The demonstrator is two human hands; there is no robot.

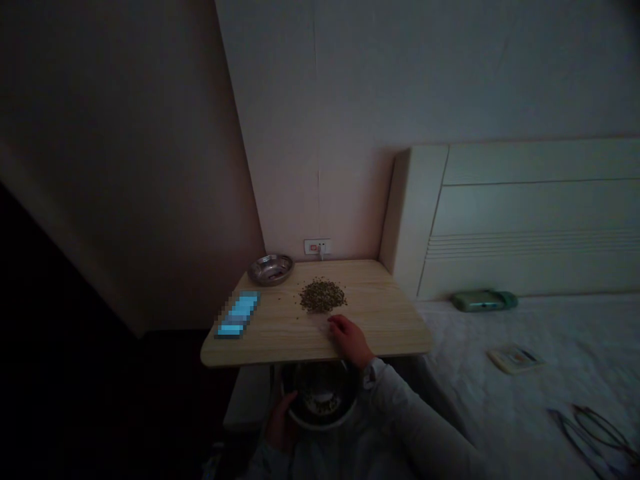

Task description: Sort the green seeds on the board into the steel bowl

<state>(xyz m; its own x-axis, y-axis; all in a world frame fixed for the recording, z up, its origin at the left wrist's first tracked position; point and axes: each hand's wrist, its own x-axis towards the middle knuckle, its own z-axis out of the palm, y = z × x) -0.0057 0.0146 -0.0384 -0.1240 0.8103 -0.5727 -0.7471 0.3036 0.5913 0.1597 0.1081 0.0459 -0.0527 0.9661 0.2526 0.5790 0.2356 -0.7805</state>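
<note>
My left hand point(284, 420) grips the left rim of a metal bowl point(343, 393), held below the table's front edge. Inside the bowl lie some small seed-like grains point(323, 403). Over the table's front part, my right hand point(350, 339) has its fingers closed on what looks like a pale, see-through flat piece point(321, 321); its exact kind is unclear in the dim light. Just beyond that piece a heap of small greenish-brown seeds or beans point(323, 295) is spread on the wooden table point(390, 313).
A shallow metal dish point(271, 269) stands at the table's back left, with a lit phone point(239, 315) nearer me. A wall socket point(317, 247) holds a plug. On the bed point(450, 347) at right are a green case point(483, 301), a small flat packet point(515, 359) and a looped cord point(595, 433).
</note>
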